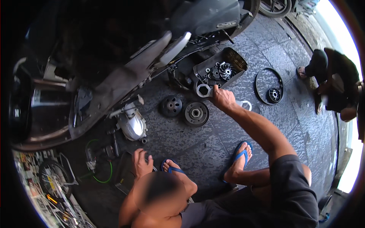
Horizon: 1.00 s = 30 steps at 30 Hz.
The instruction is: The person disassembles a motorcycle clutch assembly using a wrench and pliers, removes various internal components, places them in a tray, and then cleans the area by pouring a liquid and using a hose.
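Observation:
My right hand [224,98] reaches forward and grips a large ring-ended wrench [199,94] by its middle. One end, with a hexagonal opening, lies over the near corner of a parts tray [197,72]. The wrench's other ring end shows past my wrist. Below the wrench, on the floor, sit a scooter clutch [196,121] with a big hex nut at its centre and, to its left, a dark clutch bell [171,102] with round holes. My left hand [142,164] is near my left foot, fingers bent and apart, holding nothing visible.
A scooter [125,76] fills the upper left. A silver engine cover [131,125], a dark power tool [110,150] and a green hose [111,173] lie left. At right are a drive belt [257,88], a finned pulley [274,95] inside it, and another person [336,79].

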Motion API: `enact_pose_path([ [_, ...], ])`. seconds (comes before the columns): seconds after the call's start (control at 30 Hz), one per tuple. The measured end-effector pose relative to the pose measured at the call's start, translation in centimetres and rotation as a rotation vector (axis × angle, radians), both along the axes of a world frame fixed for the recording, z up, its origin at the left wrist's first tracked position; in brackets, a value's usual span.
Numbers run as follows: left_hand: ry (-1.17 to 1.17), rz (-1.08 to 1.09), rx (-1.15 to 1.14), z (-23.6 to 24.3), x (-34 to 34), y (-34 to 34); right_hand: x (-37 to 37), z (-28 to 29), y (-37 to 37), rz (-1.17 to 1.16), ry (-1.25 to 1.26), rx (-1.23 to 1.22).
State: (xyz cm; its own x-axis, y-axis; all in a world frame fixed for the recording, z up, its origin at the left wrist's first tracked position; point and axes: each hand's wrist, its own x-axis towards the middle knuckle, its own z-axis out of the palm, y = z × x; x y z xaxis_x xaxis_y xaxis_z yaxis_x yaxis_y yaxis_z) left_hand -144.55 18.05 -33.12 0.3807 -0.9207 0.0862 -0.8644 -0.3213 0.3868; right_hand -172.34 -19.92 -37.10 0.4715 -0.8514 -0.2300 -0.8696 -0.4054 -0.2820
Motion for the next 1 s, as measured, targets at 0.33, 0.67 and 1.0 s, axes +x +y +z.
enact_pose_path([
  [0.33,0.260,-0.376,-0.154,-3.5,-7.0,-30.8,-11.3,-0.7,-4.4,0.271,0.131,0.027],
  [0.67,0.078,0.533,0.059,-11.0,-15.3,-56.3,-20.7,1.2,-3.1,-0.086,-0.080,-0.065],
  [1.0,0.220,0.598,0.263,-9.5,-17.8,-59.5,-20.0,-3.5,0.4,-0.878,-0.440,0.422],
])
